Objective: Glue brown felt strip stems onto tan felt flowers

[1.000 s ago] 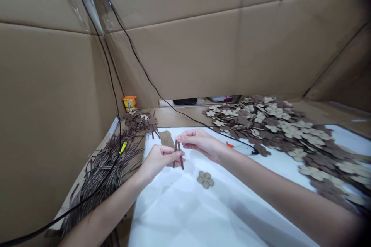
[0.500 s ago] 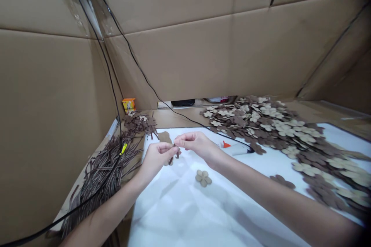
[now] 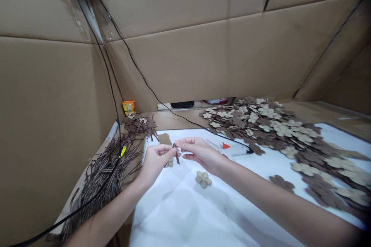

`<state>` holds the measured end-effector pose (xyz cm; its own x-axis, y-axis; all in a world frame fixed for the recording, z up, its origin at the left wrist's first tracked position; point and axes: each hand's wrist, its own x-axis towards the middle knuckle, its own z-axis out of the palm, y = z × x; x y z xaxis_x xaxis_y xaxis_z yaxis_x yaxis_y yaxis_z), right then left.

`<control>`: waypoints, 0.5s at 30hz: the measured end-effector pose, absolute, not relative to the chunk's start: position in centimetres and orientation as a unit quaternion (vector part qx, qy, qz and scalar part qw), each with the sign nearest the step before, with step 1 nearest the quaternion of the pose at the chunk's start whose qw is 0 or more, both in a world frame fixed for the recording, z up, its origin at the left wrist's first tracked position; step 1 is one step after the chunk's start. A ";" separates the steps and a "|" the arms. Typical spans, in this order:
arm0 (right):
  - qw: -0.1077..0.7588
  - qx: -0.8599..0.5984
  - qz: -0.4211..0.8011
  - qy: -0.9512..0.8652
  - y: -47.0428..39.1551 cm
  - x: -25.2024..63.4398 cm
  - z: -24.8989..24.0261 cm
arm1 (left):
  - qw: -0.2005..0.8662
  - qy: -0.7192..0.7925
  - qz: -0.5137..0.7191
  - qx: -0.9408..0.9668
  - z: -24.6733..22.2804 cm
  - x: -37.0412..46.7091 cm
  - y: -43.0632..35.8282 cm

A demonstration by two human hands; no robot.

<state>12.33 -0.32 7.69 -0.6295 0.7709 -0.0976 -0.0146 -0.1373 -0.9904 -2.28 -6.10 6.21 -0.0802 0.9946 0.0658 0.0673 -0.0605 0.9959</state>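
Over the white board [image 3: 174,216], my left hand [image 3: 158,160] pinches a thin brown strip [image 3: 177,158] near its top. My right hand [image 3: 199,153] meets it from the right, thumb and forefinger closed at the upper end of the same strip, whose free end hangs down. Partly behind my left fingers a beige flower [image 3: 169,163] lies on the board beside a tan piece [image 3: 164,139]. Another beige flower [image 3: 203,179] rests nearer to me, below my right hand.
A big pile of brown and beige flowers [image 3: 278,127] covers the right back. Many brown strips [image 3: 101,177] lie at left. A glue gun [image 3: 236,149] with a black cable rests behind my right hand. Cardboard walls [image 3: 179,58] stand around; an orange box [image 3: 129,107] sits in the corner.
The brown strip now hangs as a single straight length between my hands. My right hand's lower fingers have spread a little, and the view has tilted slightly.
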 end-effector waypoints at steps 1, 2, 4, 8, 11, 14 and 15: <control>0.286 -0.321 0.678 -0.597 -0.2 12.4 7.9 | 0.452 0.518 0.516 0.511 6.3 -2.3 -6.1; 0.287 -0.322 0.669 -0.605 -0.1 12.5 8.2 | 0.456 0.516 0.513 0.513 6.4 -2.4 -6.1; 0.285 -0.322 0.647 -0.630 0.2 12.8 8.6 | 0.461 0.513 0.506 0.518 6.6 -2.3 -6.2; 0.270 -0.307 0.594 -0.693 0.8 13.3 8.8 | 0.459 0.514 0.485 0.539 7.1 -2.1 -6.6; 0.268 -0.303 0.570 -0.715 1.1 13.5 8.7 | 0.465 0.513 0.480 0.539 7.2 -1.9 -6.8; 0.261 -0.294 0.578 -0.715 1.1 13.6 8.6 | 0.475 0.494 0.484 0.544 7.0 -1.8 -6.8; 0.261 -0.291 0.584 -0.712 1.1 13.7 8.6 | 0.480 0.485 0.485 0.547 6.9 -1.8 -6.7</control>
<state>13.66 1.08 8.55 -0.6946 0.7188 0.0311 0.1100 0.1488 -0.9827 -1.78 -6.74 6.92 0.0589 0.9962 0.0641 0.0657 -0.0679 0.9955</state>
